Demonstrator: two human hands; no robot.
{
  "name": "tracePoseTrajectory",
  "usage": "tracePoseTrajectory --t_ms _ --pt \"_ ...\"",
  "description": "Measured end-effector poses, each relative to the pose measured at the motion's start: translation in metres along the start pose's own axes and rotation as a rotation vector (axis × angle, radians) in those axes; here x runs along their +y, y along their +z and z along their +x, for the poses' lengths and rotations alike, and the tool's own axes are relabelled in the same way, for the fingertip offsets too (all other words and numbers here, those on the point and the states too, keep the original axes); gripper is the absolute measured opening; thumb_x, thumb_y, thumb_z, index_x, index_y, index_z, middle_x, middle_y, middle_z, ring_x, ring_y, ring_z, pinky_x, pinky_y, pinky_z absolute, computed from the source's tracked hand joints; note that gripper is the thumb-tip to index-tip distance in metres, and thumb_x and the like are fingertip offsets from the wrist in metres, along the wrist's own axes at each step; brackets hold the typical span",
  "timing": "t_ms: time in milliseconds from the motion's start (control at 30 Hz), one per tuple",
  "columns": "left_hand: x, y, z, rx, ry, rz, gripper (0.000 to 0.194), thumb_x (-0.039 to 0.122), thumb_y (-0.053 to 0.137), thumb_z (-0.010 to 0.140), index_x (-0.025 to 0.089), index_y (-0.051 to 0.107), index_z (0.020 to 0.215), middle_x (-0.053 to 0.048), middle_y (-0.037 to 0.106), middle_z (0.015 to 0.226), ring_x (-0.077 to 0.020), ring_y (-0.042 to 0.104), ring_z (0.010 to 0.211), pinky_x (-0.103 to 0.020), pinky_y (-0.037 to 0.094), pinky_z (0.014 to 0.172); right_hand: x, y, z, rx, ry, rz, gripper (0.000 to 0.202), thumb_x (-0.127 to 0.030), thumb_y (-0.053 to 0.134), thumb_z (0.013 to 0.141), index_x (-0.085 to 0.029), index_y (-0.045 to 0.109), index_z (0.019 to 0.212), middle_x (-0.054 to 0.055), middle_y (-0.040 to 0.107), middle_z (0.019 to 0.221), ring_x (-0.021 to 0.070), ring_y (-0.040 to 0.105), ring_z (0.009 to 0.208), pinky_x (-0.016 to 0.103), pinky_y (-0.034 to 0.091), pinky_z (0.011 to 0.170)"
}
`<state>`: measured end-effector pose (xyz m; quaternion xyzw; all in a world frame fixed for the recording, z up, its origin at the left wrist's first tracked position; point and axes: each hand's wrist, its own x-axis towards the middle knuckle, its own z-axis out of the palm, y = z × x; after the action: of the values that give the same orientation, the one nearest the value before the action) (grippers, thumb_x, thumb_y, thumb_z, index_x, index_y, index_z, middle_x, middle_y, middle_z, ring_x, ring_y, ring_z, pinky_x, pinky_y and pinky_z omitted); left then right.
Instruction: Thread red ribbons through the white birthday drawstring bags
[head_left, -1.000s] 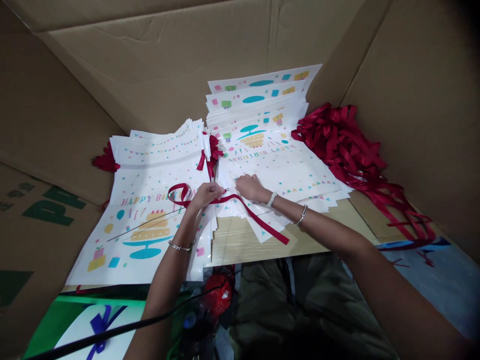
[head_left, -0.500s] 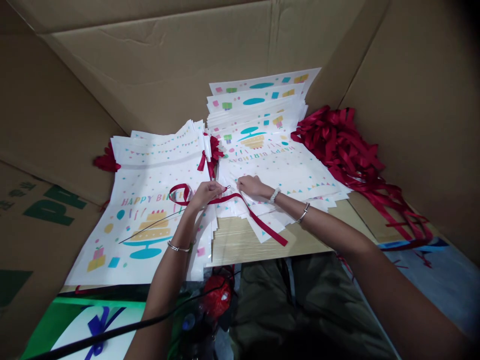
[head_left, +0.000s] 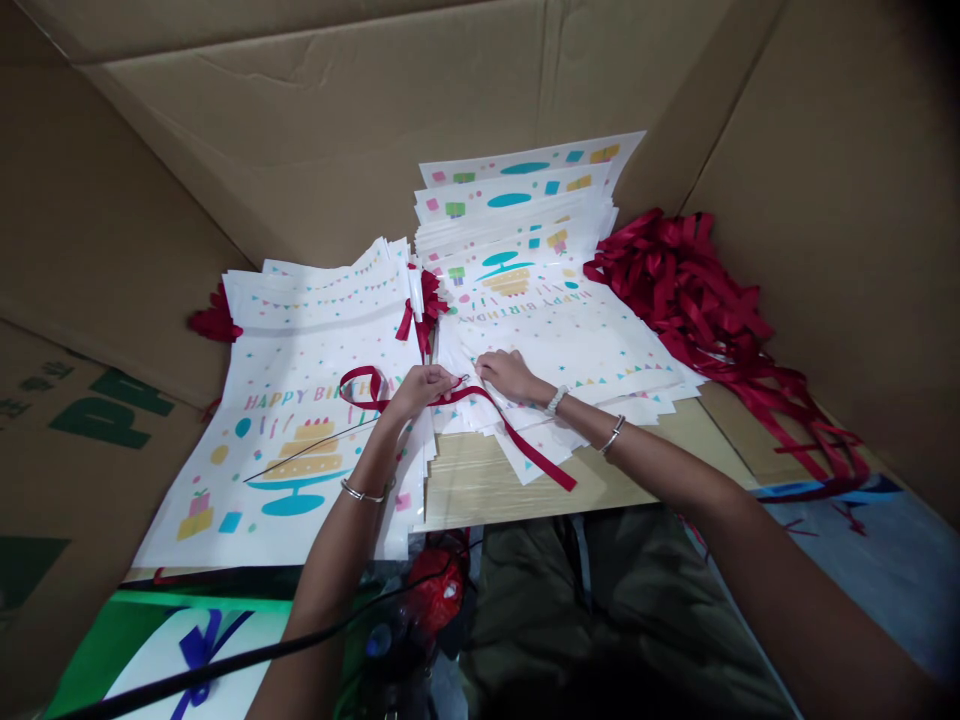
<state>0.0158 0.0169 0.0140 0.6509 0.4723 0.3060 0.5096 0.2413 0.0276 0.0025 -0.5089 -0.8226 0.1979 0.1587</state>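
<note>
My left hand (head_left: 426, 388) is closed around a long thin wire hook (head_left: 309, 446); its shaft slants down to the left and its looped tip pokes out toward my right hand. A red ribbon (head_left: 529, 452) runs beneath the left fingers, curling to the left and trailing to the right. My right hand (head_left: 510, 376) pinches the near edge of the top white printed bag (head_left: 540, 345) in the right stack. The hook's tip is close to that pinched edge; whether they touch I cannot tell. Under my left forearm lies a "Happy Birthday" bag (head_left: 300, 350).
A heap of red ribbons (head_left: 682, 280) sits to the right and hangs toward the front. Cardboard walls (head_left: 315, 150) surround the table (head_left: 480, 490). A black cable (head_left: 247, 660) crosses the lower left, above a white item with a blue bow (head_left: 199, 645).
My left hand and the wire hook have moved slightly right, bringing the tip closer to my right hand. The right hand stays in about the same place on the bag.
</note>
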Motion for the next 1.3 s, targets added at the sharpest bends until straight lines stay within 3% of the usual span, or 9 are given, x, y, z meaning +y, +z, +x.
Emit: tracePoseTrajectory --t_ms 933,1133,1300 --pt "0.002 0.006 0.002 -0.044 -0.223 -0.172 0.025 0.032 0.084 0.074 0.012 0.070 0.073 -0.003 0.063 0.062 -0.0089 0.051 0.057 -0.021 0.037 0.056 0.000 -0.002 -0.004 0.005 0.001 0.062 0.026 -0.023 0.040 0.101 -0.019 0.064 0.093 0.006 0.071 0.112 0.0250 0.055 0.111 0.038 0.027 0.092" --pt "-0.003 0.006 0.005 -0.059 -0.218 -0.142 0.025 0.035 0.082 0.078 0.014 0.070 0.068 -0.003 0.061 0.061 -0.0069 0.042 0.051 -0.023 0.029 0.050 -0.001 -0.003 -0.005 0.010 -0.009 0.066 0.025 -0.022 0.041 0.101 -0.019 0.065 0.094 0.006 0.071 0.112 0.0248 0.055 0.109 0.038 0.028 0.091" --pt "-0.002 0.010 0.007 -0.012 -0.269 -0.148 0.023 0.030 0.083 0.077 0.012 0.070 0.071 -0.003 0.061 0.063 -0.0073 0.048 0.055 -0.021 0.034 0.054 -0.002 -0.005 -0.007 0.004 -0.007 0.075 0.024 -0.024 0.043 0.102 -0.019 0.065 0.096 0.005 0.071 0.114 0.0251 0.055 0.111 0.038 0.027 0.093"
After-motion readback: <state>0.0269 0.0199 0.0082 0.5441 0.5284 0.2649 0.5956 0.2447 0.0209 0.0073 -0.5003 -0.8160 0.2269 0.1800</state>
